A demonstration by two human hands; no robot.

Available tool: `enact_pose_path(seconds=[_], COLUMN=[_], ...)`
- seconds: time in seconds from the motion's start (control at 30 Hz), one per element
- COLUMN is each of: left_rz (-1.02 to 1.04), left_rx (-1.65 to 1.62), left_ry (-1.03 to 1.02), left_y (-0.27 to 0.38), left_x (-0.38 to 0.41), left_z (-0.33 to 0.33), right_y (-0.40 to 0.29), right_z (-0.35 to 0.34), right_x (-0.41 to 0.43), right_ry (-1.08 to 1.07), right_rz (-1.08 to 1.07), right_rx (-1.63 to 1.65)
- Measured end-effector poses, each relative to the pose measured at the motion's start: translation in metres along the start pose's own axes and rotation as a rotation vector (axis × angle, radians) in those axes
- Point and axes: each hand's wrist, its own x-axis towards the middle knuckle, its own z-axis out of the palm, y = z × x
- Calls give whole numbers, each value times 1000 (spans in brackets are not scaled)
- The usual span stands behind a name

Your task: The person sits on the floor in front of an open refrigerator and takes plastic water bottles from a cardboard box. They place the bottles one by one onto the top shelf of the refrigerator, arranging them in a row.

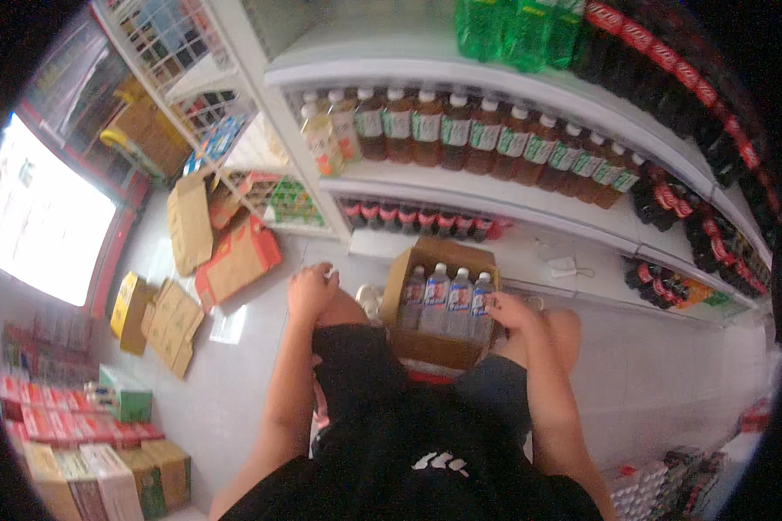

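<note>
An open cardboard box [438,350] stands on the floor between my knees. Inside it is a front row of clear bottles [459,299] with white caps and blue-and-orange labels. My right hand [511,309] reaches over the box's right side, its fingertips at the label of the rightmost bottle [481,293]; whether they grip it is unclear. Above my left knee, left of the box, my left hand [311,292] has its fingers bent and a little apart, with nothing plainly held.
Ahead, a white shelf [430,179] carries a row of brown drink bottles [456,133]; dark cola bottles [423,218] stand below. Flattened cardboard [192,225], a red-and-brown carton [238,260] and a yellow box [129,312] lie on the left floor. A small white tag [562,267] rests on the bottom shelf.
</note>
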Motion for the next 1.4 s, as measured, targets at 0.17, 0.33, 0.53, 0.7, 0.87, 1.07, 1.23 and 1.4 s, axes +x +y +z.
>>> enact_pose_path(seconds=[0.17, 0.33, 0.53, 0.7, 0.87, 1.07, 1.23, 1.4], left_rz=[-3, 10, 9, -6, -20, -106, 340, 186], left_rx=[27, 100, 194, 188, 142, 172, -275, -311], left_ry=[93, 153, 29, -11, -28, -304, -666, -911], left_y=[-12, -7, -1, 13, 13, 65, 71, 127], left_x=[-14, -14, -4, 5, 6, 21, 50, 33], left_z=[-12, -8, 7, 6, 4, -10, 109, 223], right_y=[-2, -16, -9, -4, 1, 59, 15, 34], right_z=[1, -12, -9, -16, -6, 23, 16, 34], right_x=[21, 11, -3, -21, -23, -1, 11, 25], right_ry=[-79, -46, 5, -81, -13, -49, -100, -141], right_rz=[-35, 0, -8, 193, 109, 146, 187, 160], right_rx=[150, 216, 194, -15, 54, -26, 94, 237])
